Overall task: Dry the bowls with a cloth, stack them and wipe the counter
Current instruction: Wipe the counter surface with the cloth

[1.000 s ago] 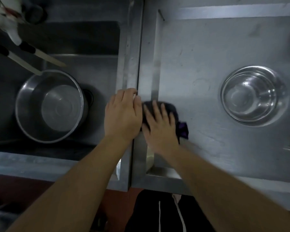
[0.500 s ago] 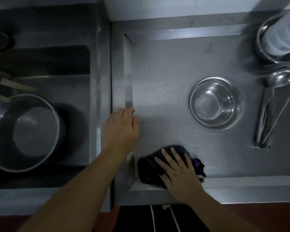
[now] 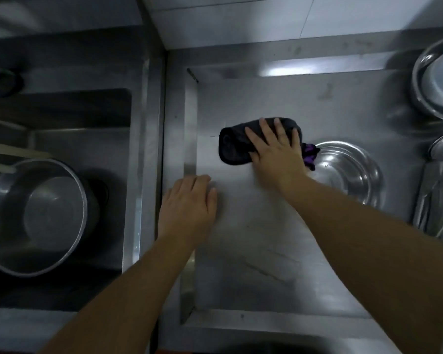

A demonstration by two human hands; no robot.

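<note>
Cloth: the dark cloth (image 3: 237,146) lies bunched on the counter (image 3: 253,251), near the middle of its recessed steel surface, with a purple corner poking out toward the bowl on its right.
Right hand: your right hand (image 3: 275,149) lies flat on the cloth with fingers spread and straight, pressing it down onto the steel rather than gripping it.
Left hand: your left hand (image 3: 188,208) rests palm-down on the counter's left edge, fingers together and relaxed, holding nothing.
Bowls: a steel bowl (image 3: 348,172) stands upright just right of the cloth; whether it is one bowl or several nested, you cannot tell from here. Its rim nearly meets the purple corner.
Step in hand: this reads as the wiping stage, the cloth working the counter and not a bowl.
Done: drying and stacking look finished for whatever stands at the right, though that is a judgement.
Left: the near part of the counter shows dark streaks, and the strip around and under the bowl looks not yet reached.
Sink: a large pan (image 3: 33,215) sits in the sink (image 3: 62,118) at the left; whether it counts among the bowls to dry is unclear.
Far right: more steel vessels (image 3: 435,80) and utensils (image 3: 435,208) crowd the counter's right edge, partly cut off.
</note>
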